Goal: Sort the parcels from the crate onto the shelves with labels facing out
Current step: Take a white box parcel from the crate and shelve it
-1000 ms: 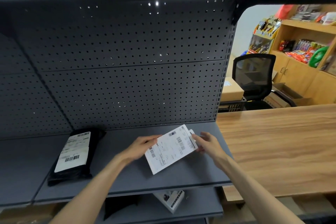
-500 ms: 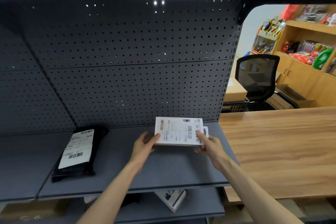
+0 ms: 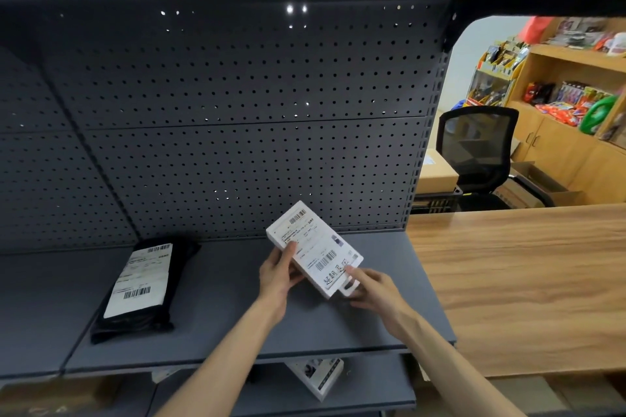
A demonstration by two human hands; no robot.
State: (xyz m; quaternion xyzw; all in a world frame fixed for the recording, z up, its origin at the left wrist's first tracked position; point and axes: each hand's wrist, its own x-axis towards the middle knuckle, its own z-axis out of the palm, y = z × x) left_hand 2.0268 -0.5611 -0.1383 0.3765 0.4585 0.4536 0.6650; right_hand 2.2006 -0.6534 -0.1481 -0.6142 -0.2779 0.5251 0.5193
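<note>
A black parcel [image 3: 142, 284] lies left on the shelf [image 3: 220, 325]. Left hand [image 3: 277, 276] and right hand [image 3: 376, 288] pinch the tilted white box [image 3: 315, 249].

I see a dark grey perforated metal back panel [image 3: 237, 132] with light showing through some holes. To the right runs a light wooden counter [image 3: 528, 281]; behind it stand a black mesh office chair [image 3: 477, 145] and pale wooden cabinets [image 3: 569, 159].
</note>
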